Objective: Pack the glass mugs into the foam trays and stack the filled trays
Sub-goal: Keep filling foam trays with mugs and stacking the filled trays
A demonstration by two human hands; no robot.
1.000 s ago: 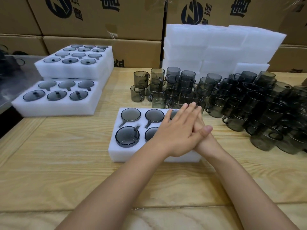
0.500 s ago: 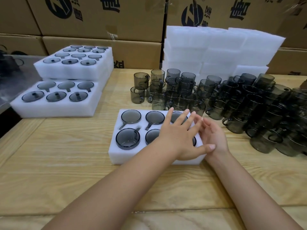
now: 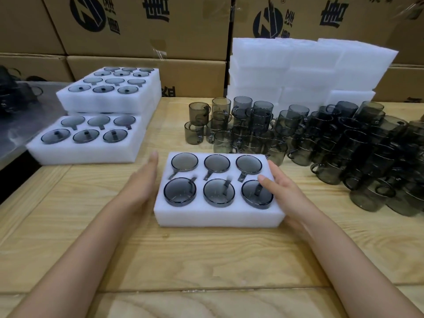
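A white foam tray [image 3: 218, 215] lies on the table in front of me, and every one of its round pockets holds a smoky grey glass mug [image 3: 180, 195]. My left hand [image 3: 142, 180] is at the tray's left side, fingers straight and pointing away from me. My right hand [image 3: 278, 189] lies against the tray's right side, its thumb resting on the tray's top by the near right mug. Neither hand has lifted the tray.
Filled foam trays [image 3: 87, 148] are stacked at the left, a taller stack [image 3: 107, 97] behind. Many loose grey mugs [image 3: 321, 143] crowd the table's back and right. Unfilled foam trays [image 3: 305, 70] are piled behind them, in front of cardboard boxes [image 3: 146, 26].
My hands were laid one over the other on top of the tray. They have parted and moved down to the tray's left and right sides, uncovering the mugs.
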